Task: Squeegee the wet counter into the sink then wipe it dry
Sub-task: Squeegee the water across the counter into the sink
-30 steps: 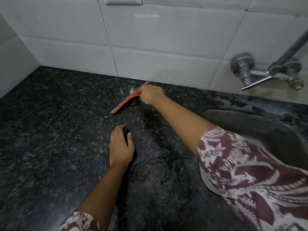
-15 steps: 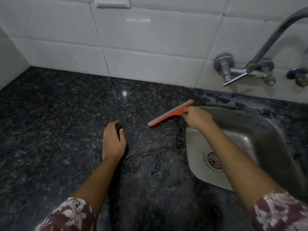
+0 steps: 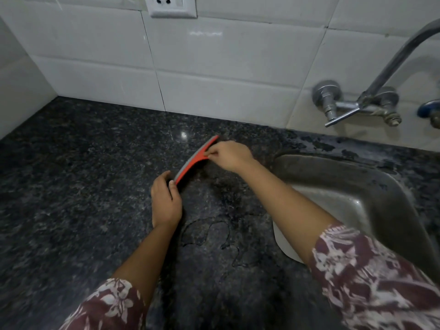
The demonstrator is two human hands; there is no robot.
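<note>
My right hand [image 3: 232, 156] pinched the red plastic squeegee [image 3: 195, 161], blade slanting near-left to far-right, steel sink [image 3: 357, 177] rightward. I couldn't tell if the left hand [image 3: 166, 203] gripped anything.

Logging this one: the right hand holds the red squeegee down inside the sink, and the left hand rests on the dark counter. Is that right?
Not quite. The head view shows the squeegee on the counter, to the left of the sink, not inside it. The rest stands: the right hand holds it, and the left hand rests on the counter.
</note>
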